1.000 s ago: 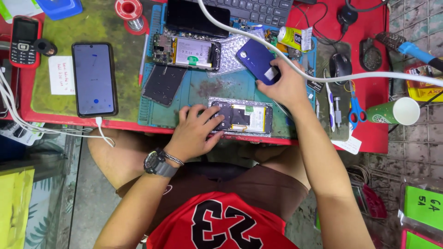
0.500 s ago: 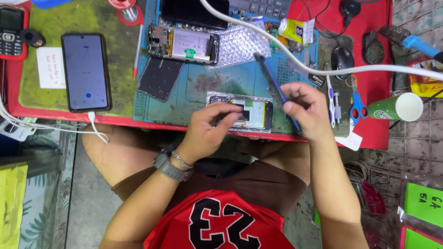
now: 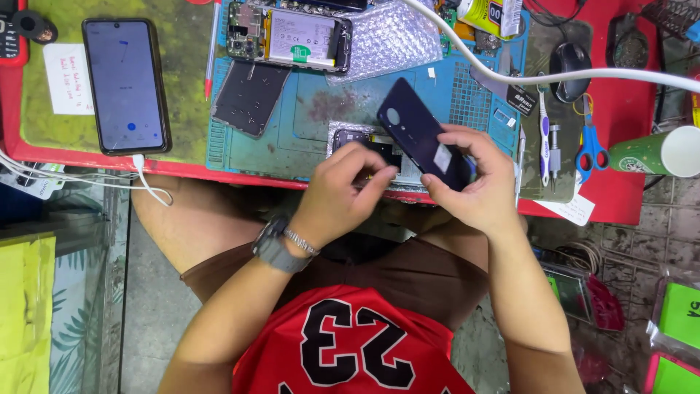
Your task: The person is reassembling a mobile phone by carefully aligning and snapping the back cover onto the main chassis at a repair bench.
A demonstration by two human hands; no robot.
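Since a moment ago, our right hand (image 3: 477,186) has lifted the dark back cover (image 3: 423,142) over the opened phone (image 3: 364,146), gripping it, while our left hand (image 3: 346,190) pinches at its seven o'clock edge.

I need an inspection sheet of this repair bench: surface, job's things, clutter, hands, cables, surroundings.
Surface: blue work mat on red table.
Job's things: dark back cover, opened phone under it.
Clutter: second opened phone, bubble wrap, lit phone, scissors, cup.
Hands: right hand holds the cover; left hand on the opened phone.
Cables: white charger cable, thick white cable.
Surroundings: tiled floor.
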